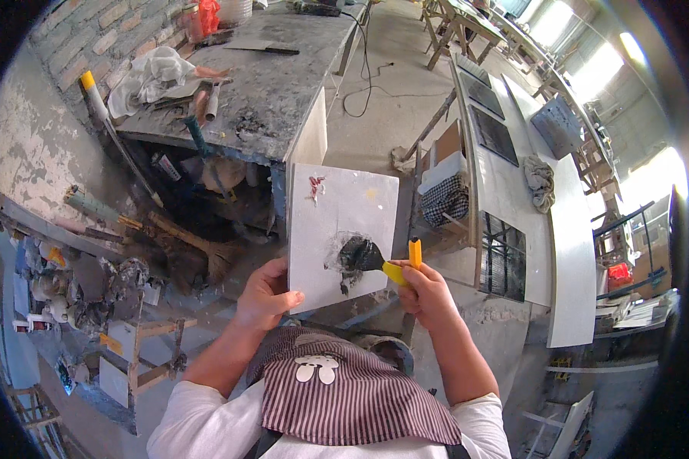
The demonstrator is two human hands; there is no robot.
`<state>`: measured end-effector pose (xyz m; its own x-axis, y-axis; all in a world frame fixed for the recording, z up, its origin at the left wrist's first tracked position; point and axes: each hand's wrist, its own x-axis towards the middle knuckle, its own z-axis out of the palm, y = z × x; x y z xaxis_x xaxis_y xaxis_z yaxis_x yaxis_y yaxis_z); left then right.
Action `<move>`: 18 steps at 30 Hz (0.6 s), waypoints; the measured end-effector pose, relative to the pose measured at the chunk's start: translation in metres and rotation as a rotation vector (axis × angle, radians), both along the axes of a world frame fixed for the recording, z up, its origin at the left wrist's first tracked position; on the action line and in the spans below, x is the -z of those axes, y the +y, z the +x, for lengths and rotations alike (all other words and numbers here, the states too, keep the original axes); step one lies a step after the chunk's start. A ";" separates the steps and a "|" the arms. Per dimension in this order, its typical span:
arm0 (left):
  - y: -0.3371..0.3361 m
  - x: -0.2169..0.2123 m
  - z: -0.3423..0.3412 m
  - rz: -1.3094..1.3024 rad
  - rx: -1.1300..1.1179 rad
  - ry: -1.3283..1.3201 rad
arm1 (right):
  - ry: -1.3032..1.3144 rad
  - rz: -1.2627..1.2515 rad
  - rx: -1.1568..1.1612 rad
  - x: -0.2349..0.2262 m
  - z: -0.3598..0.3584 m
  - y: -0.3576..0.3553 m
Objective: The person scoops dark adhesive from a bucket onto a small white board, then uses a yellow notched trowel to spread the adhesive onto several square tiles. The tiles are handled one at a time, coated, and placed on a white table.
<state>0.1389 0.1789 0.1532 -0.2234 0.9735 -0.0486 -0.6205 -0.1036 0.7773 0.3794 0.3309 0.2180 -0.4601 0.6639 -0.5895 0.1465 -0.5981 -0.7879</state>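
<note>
My left hand [265, 297] grips the lower left edge of a white square board [344, 199], thumb on its face. Black paste [358, 251] lies smeared on the board's lower middle, with a red-and-white dab [316, 187] near the top left and a faint yellow spot at the upper right. In my right hand [426, 294] is a putty knife [394, 272] with a yellow neck; its blade rests in the paste, which mostly hides it. An orange-yellow stick [415, 251] with a dark end rises from the same fingers; whether it belongs to the knife I cannot tell.
A stained workbench [283, 84] holds a white cloth [157, 76] and a flat blade tool at far left. On the right, a long table [532, 252] carries dark panels and a grey rag [540, 183]. A broom [210, 252] lies left; a cable [369, 84] trails across the floor.
</note>
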 end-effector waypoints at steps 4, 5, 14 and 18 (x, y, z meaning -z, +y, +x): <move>0.004 -0.004 -0.001 -0.054 0.075 0.045 | -0.146 0.090 -0.103 -0.007 -0.009 -0.003; 0.005 -0.005 -0.001 -0.059 0.095 0.049 | -0.126 0.077 -0.107 -0.008 -0.012 -0.004; 0.006 0.005 0.012 -0.142 -0.092 -0.175 | -0.413 1.334 -0.363 0.006 -0.016 -0.016; 0.012 0.008 0.013 -0.112 -0.114 -0.185 | -0.631 1.360 -0.514 0.017 -0.021 -0.041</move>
